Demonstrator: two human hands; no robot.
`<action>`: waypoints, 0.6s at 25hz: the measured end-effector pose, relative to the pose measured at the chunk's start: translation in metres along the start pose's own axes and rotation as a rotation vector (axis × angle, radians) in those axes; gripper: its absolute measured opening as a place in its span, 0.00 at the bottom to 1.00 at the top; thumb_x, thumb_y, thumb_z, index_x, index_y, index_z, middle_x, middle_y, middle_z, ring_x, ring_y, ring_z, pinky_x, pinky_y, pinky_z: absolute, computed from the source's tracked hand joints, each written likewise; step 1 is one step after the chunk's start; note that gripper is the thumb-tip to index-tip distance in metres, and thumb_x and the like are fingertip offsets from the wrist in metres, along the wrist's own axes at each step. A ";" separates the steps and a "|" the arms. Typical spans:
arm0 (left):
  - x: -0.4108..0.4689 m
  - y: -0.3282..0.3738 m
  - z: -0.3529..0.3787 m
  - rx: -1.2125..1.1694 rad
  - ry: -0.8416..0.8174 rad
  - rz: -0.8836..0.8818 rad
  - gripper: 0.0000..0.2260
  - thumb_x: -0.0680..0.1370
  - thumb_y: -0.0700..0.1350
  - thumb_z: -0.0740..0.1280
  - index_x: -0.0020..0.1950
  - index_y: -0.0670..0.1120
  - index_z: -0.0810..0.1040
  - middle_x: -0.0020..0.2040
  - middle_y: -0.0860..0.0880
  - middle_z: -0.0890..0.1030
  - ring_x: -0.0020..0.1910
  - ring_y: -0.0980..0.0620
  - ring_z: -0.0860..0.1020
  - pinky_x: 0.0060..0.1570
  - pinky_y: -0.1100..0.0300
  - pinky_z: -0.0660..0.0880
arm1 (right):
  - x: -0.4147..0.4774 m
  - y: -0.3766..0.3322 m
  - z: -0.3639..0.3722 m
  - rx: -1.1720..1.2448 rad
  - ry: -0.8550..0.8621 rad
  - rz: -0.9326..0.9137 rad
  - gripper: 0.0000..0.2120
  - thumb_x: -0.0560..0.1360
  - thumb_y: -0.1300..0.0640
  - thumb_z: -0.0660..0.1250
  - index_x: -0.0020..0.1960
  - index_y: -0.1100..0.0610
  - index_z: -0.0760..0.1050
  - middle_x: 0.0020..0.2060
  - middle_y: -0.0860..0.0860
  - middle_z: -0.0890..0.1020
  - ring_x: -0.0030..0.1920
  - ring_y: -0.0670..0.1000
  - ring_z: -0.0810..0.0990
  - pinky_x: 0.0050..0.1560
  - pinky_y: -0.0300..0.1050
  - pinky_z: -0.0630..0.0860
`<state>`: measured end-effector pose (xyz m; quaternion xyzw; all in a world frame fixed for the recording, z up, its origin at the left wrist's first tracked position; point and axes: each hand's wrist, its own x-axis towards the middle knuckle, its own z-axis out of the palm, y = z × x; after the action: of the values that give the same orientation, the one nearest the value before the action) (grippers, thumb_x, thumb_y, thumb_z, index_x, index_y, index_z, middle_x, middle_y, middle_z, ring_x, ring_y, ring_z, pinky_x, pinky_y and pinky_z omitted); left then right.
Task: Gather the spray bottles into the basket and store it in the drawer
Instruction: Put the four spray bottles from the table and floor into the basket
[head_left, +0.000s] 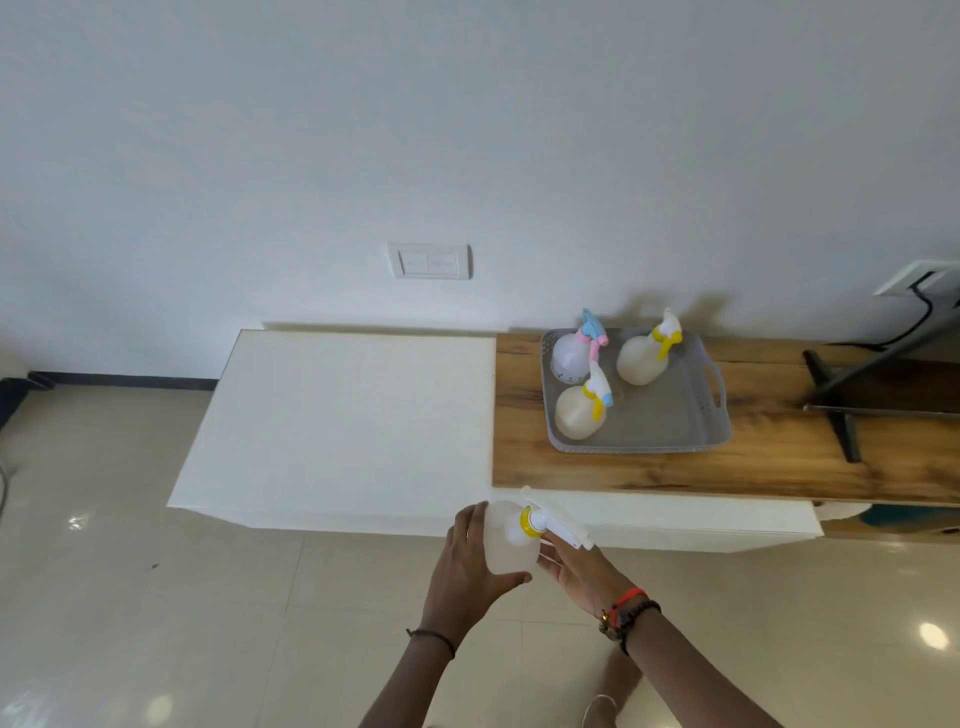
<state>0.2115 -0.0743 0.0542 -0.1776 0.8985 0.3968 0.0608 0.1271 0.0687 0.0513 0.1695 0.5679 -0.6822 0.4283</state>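
Fingers and thumb of the left hand (467, 566) curl round a rounded, translucent plastic spray bottle (511, 540), well in front of the grey perforated basket (717, 415). The right hand (576, 571) touches its side with straight fingers. Three similar bottles (579, 410) stand inside the basket.

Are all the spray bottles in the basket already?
No, three stand in the basket, but the left hand holds a fourth bottle outside it.

wall switch plate (429, 261), tiled floor (156, 597)
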 end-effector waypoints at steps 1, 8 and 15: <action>0.009 0.011 0.010 -0.025 -0.013 -0.007 0.45 0.61 0.59 0.77 0.72 0.49 0.59 0.69 0.53 0.63 0.64 0.52 0.71 0.55 0.60 0.77 | 0.001 -0.009 -0.014 0.009 0.008 0.000 0.09 0.78 0.61 0.65 0.57 0.57 0.75 0.48 0.51 0.83 0.48 0.50 0.81 0.49 0.40 0.79; 0.074 0.101 0.081 0.087 -0.094 0.020 0.46 0.62 0.63 0.74 0.73 0.49 0.59 0.69 0.50 0.66 0.64 0.49 0.70 0.60 0.57 0.73 | 0.000 -0.079 -0.118 0.068 0.117 0.020 0.14 0.80 0.68 0.55 0.48 0.53 0.75 0.45 0.52 0.78 0.45 0.50 0.76 0.49 0.42 0.72; 0.143 0.173 0.140 0.082 -0.123 0.088 0.45 0.61 0.61 0.75 0.72 0.47 0.61 0.65 0.50 0.69 0.63 0.49 0.69 0.56 0.56 0.76 | 0.026 -0.134 -0.208 0.052 0.163 -0.017 0.12 0.81 0.64 0.57 0.53 0.51 0.75 0.52 0.51 0.79 0.55 0.51 0.76 0.65 0.50 0.70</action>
<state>0.0102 0.0974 0.0430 -0.1104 0.9155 0.3721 0.1057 -0.0457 0.2485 0.0550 0.2305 0.5843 -0.6843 0.3704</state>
